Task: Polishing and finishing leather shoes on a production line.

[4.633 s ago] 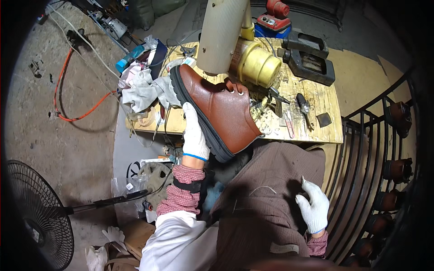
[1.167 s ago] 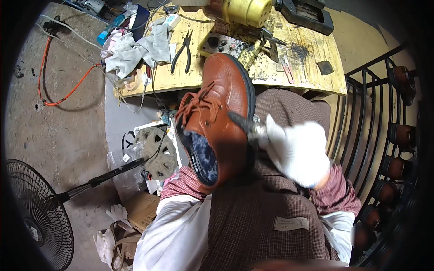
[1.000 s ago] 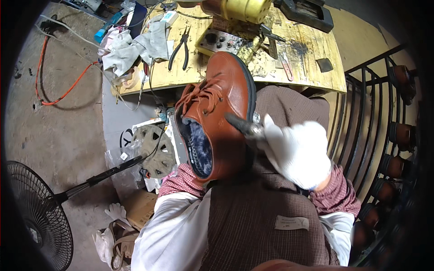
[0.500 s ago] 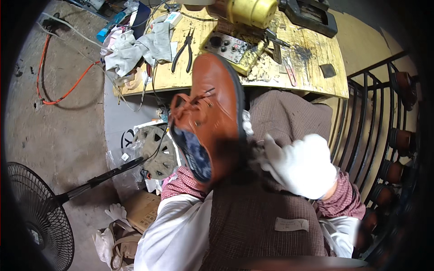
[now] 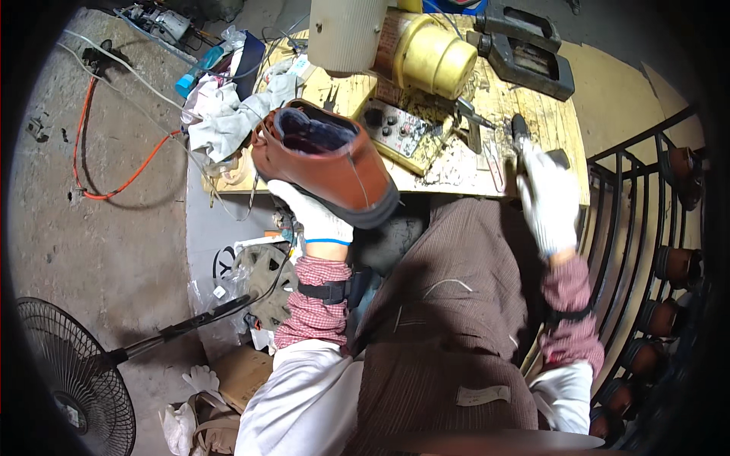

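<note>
A reddish-brown leather lace-up shoe [image 5: 353, 176] with a dark sole and fuzzy dark-blue lining is held in front of the bench, its heel toward me. My left hand [image 5: 315, 215], in a white knit glove with a blue cuff edge, supports it from below; most of its fingers are hidden behind the shoe. My right hand [image 5: 549, 201], also white-gloved, reaches over the bench's right side. At its fingertips is a slim dark tool [image 5: 520, 126] with a rounded black end, its exact kind unclear. A dark square pad [image 5: 559, 158] lies partly behind that hand.
On the yellow workbench [image 5: 538, 114] are a control box [image 5: 391, 129] with knobs, a yellow machine housing [image 5: 437, 57], a red-handled tool [image 5: 496, 169] and grey cloths [image 5: 220, 133]. Shoes stand on the black rack [image 5: 620, 205] at right. A fan [image 5: 72, 372] stands at lower left.
The shoe has turned from toe-away to heel-toward-me and shifted up toward the bench. My right hand has moved from my lap forward to the bench's right side. The view has shifted slightly.
</note>
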The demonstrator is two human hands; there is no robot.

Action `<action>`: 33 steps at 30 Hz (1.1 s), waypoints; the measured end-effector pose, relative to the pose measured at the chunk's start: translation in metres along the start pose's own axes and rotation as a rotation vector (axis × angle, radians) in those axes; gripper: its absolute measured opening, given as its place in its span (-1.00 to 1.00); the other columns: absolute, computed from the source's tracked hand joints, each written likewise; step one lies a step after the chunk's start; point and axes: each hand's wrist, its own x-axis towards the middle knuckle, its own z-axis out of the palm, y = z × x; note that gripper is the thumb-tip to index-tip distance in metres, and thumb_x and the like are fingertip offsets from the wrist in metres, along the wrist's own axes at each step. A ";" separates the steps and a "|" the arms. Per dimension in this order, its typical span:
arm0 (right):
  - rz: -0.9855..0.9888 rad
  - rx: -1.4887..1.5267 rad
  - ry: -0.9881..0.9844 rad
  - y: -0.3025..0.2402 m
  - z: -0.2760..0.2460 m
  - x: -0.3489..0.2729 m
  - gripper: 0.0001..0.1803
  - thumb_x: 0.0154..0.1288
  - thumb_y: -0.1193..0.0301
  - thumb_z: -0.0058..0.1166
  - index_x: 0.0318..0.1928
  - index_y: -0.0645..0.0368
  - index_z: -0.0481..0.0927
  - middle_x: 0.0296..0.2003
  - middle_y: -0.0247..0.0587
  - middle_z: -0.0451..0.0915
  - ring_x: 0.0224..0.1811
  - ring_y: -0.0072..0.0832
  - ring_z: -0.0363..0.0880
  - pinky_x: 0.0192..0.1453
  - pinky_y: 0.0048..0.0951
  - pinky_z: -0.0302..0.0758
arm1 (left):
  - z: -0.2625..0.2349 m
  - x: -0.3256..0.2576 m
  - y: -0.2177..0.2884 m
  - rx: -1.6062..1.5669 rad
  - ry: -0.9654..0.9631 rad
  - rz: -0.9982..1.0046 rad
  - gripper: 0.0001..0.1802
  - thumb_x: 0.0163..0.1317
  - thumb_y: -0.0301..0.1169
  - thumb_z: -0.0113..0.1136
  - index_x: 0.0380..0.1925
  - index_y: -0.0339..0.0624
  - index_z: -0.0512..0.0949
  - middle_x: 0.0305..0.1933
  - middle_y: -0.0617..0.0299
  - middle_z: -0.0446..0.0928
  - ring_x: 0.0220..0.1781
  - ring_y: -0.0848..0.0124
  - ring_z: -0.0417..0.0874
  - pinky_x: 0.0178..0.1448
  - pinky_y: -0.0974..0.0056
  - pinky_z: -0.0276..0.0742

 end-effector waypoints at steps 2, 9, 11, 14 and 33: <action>-0.015 0.091 0.058 -0.029 -0.033 -0.019 -0.33 0.25 0.42 0.28 0.39 0.20 0.49 0.09 0.03 0.65 -0.02 -0.08 0.63 0.06 -0.20 0.50 | 0.056 -0.003 0.005 0.280 0.395 0.176 0.08 0.29 0.60 -0.33 0.59 0.10 0.13 0.67 0.09 0.10 0.63 -0.05 0.17 0.63 -0.27 0.17; 0.179 0.321 -0.135 -0.075 -0.076 -0.084 -0.40 0.29 0.30 0.26 0.30 0.26 0.56 0.16 0.09 0.65 0.09 -0.01 0.67 0.17 -0.18 0.55 | 0.029 0.012 0.044 0.112 0.474 0.119 0.23 0.09 0.74 -0.34 0.58 0.15 0.13 0.66 0.04 0.08 0.57 -0.28 0.21 0.47 -0.52 0.26; 0.152 0.395 -0.122 -0.083 -0.078 -0.086 -0.31 0.24 0.19 0.32 0.31 0.30 0.54 0.24 0.12 0.61 0.20 -0.01 0.65 0.20 -0.17 0.55 | 0.014 -0.007 0.043 0.119 0.453 0.110 0.11 0.23 0.63 -0.28 0.57 0.12 0.15 0.64 0.08 0.14 0.54 -0.12 0.31 0.52 -0.34 0.31; 0.082 0.488 -0.115 -0.090 -0.103 -0.076 -0.14 0.05 0.19 0.44 0.34 0.33 0.50 0.37 0.21 0.47 0.29 0.03 0.60 0.17 -0.14 0.56 | 0.053 -0.037 -0.006 0.621 0.349 0.183 -0.04 0.40 0.45 -0.17 0.56 0.03 0.18 0.57 0.18 0.27 0.45 0.16 0.43 0.55 -0.02 0.33; 0.737 -0.250 0.153 0.148 -0.195 -0.094 -0.59 0.13 0.00 0.22 -0.41 0.10 0.78 -0.47 -0.04 0.69 -0.41 -0.07 0.68 -0.27 -0.09 0.54 | 0.179 -0.080 -0.146 0.794 -0.321 -0.806 0.07 0.47 0.41 -0.29 0.63 -0.23 -0.09 0.12 -0.03 0.54 0.02 0.20 0.62 0.25 0.12 0.52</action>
